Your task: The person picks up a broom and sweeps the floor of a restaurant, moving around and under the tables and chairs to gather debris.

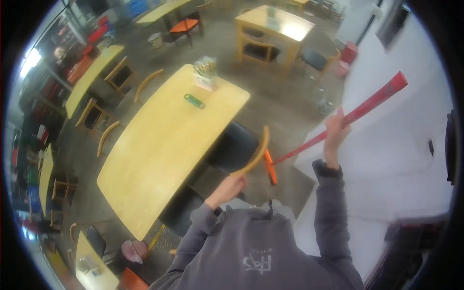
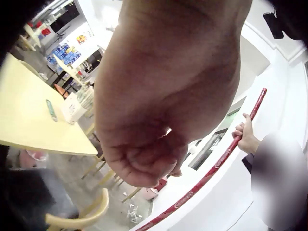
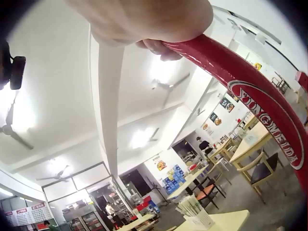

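Observation:
My right hand grips the long red pole of a broom-like tool. Its upper end rises to the right, and the narrow orange head is down at floor level beside a chair. White lettering on the red pole shows close up in the right wrist view. My left hand is low in front of my body, overlapping the end of a curved wooden chair back in the head view. In the left wrist view the fingers are loosely curled, with nothing visible in them, and the chair back lies apart from them.
A pale yellow table stands to the left, carrying a holder of chopsticks and a green bottle opener-shaped item. Dark-seated chairs sit along its near side. A white wall runs close on the right.

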### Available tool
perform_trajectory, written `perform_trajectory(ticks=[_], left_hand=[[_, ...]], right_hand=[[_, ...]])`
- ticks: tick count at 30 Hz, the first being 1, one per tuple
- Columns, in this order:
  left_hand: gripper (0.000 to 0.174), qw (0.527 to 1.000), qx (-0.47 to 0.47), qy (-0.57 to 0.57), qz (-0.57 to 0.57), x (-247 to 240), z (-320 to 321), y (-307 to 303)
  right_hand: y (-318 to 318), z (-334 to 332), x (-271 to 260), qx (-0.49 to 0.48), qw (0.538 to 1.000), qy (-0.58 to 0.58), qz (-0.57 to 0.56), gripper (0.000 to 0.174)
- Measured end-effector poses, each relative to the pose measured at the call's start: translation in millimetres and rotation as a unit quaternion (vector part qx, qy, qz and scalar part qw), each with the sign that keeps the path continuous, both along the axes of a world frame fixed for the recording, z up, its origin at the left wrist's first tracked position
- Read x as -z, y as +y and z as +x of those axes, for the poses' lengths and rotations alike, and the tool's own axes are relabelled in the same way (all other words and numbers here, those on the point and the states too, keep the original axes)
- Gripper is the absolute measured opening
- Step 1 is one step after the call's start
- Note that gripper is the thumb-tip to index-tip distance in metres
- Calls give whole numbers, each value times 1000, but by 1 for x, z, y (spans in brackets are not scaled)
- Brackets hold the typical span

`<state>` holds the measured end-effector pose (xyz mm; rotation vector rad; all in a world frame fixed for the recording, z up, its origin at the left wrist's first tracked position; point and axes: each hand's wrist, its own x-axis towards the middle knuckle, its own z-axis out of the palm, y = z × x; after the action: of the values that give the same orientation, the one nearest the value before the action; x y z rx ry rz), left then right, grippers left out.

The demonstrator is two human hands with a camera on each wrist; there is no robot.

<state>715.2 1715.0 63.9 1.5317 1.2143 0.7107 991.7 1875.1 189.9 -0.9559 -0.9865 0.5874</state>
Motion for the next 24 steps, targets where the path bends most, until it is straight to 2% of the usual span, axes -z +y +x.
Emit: perform_trajectory(ticks=[2,3,7,10,11,15,18,19,22,23,24], left_hand=[[14,1000,6,-17,-11,-11,15,32],[13,999,-24,-15,-25,-15,23,46],[12,989,-125,33,-70,0,42,89],[12,973,-215,49,-70,8,55,101],[11,960,-258,51,-96,1,63,104],[10,902,-399,-75,-148,8,96,110],[11,874,-463,-27,-144,16,117,110],[12,859,-482,-49,-167,15,124,114],[11,842,-514,-93,-136,8,132,131],[12,839,-521,-97,-124,6,128,136],[12,852,-512,-85,-76,13,122,137]], right_hand=[[39,-9,1,-20,999,-29,-16,47],[60,-16,7,-17,999,-33,-36,48],[151,-17,33,-105,984,-115,-82,50],[219,-25,28,-161,969,-152,-106,50],[242,-28,25,-181,961,-162,-131,49],[339,-50,28,-228,949,-188,-112,47],[385,-71,29,-281,934,-184,-126,46],[399,-78,32,-292,929,-189,-127,47],[435,-91,51,-290,918,-245,-117,50],[443,-93,60,-295,907,-261,-147,50],[451,-98,72,-265,901,-327,-101,51]])
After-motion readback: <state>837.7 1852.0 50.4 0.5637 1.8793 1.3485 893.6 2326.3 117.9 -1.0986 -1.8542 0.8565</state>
